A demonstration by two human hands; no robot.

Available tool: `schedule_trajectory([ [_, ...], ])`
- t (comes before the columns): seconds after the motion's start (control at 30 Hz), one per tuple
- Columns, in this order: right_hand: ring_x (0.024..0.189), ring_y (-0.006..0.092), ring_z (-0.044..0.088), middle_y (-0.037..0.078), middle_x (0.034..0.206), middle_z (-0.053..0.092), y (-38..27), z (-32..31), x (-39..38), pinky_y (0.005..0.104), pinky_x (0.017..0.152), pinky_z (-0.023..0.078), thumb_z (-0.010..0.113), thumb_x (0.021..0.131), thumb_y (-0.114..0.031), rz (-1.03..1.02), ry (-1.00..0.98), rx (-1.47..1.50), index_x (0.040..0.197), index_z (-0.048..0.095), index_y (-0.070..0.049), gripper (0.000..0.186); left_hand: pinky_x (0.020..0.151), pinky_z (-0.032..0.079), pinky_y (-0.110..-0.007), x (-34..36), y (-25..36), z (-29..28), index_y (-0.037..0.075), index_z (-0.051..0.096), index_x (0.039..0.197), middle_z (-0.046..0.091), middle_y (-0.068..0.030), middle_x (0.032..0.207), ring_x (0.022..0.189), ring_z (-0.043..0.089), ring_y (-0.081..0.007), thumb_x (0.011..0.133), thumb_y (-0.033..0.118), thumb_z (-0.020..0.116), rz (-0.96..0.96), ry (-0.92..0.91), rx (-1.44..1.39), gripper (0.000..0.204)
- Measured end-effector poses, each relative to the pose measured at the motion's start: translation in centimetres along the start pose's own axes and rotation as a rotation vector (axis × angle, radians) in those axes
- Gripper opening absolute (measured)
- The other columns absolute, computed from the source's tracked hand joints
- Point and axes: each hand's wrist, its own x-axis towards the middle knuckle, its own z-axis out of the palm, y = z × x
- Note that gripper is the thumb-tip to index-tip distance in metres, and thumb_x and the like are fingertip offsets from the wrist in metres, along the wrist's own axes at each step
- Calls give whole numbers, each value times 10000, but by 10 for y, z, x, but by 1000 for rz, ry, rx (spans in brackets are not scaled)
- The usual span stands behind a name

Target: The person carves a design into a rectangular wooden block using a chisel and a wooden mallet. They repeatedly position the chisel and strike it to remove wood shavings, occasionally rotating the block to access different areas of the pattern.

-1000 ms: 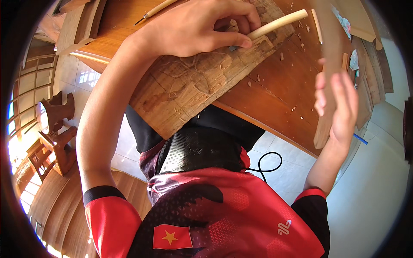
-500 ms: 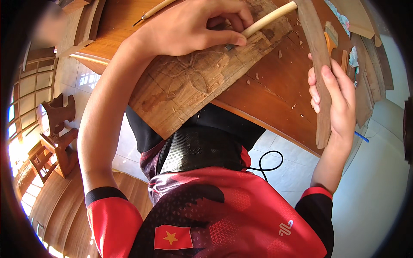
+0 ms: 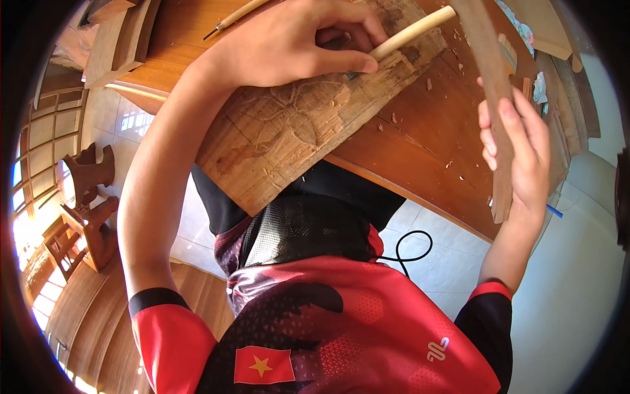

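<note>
My left hand (image 3: 295,49) rests over the carved board (image 3: 256,177), its fingers closed round a wood chisel (image 3: 417,31). The chisel's pale round handle slants up to the right; a bit of its metal shows by my thumb, and its cutting edge is hidden. Leaf-like shapes are cut into the board, with shavings on it. At the right, my right hand (image 3: 528,148) is wrapped round a long flat brown wooden bar (image 3: 493,72). The bar's upper end lies close to the butt of the chisel handle; I cannot tell whether they touch.
Wood chips are scattered over the brown table (image 3: 426,157). Another carving tool (image 3: 239,16) lies beyond my left hand. A brush (image 3: 507,52) is partly behind the bar, near crumpled paper (image 3: 539,88). Wooden boards (image 3: 564,98) stand at the right, and carved wooden furniture (image 3: 85,230) at the left.
My right hand and the wooden bar have shifted slightly right, the bar tilting more and now covering much of the brush. My left hand, chisel and board have barely moved.
</note>
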Motion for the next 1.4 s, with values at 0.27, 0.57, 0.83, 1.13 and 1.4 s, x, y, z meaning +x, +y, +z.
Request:
schedule_trajectory([
  [0.27, 644, 51, 497, 30, 913, 594, -11, -2, 5, 197, 504, 394, 526, 1094, -294, -38, -9, 16, 1353, 591, 21, 413, 691, 526, -379, 14, 16, 13, 20, 757, 1081, 746, -128, 891, 758, 689, -225, 1024, 392, 663, -14, 161, 61, 387],
  [0.57, 624, 45, 492, 23, 900, 587, -13, -16, 9, 197, 479, 386, 550, 1084, -289, 12, 29, 32, 1329, 596, 24, 400, 696, 529, -393, 15, -6, 22, 23, 757, 1067, 741, -131, 874, 753, 682, -243, 1026, 356, 665, 54, 213, 79, 348],
  [0.83, 613, 15, 459, 15, 910, 536, -8, -22, 11, 173, 461, 365, 492, 1107, -289, 50, 107, 59, 1429, 501, 49, 466, 722, 540, -390, 18, -2, 24, 21, 760, 1082, 749, -148, 900, 790, 703, -240, 1024, 346, 668, 81, 212, 75, 342],
  [1.13, 577, 24, 447, 21, 922, 543, 1, -18, 7, 179, 444, 351, 505, 1101, -304, 58, 8, 44, 1403, 527, 38, 457, 739, 545, -394, 11, 3, 18, 16, 759, 1079, 747, -162, 905, 798, 707, -261, 1015, 339, 672, 73, 186, 67, 341],
  [1.4, 585, 36, 472, 22, 882, 554, -4, -9, 5, 198, 454, 366, 540, 1086, -335, 116, -43, 19, 1349, 577, 26, 448, 747, 547, -400, 14, -2, 24, 8, 757, 1076, 747, -167, 911, 801, 707, -263, 1014, 328, 668, 137, 232, 140, 338],
])
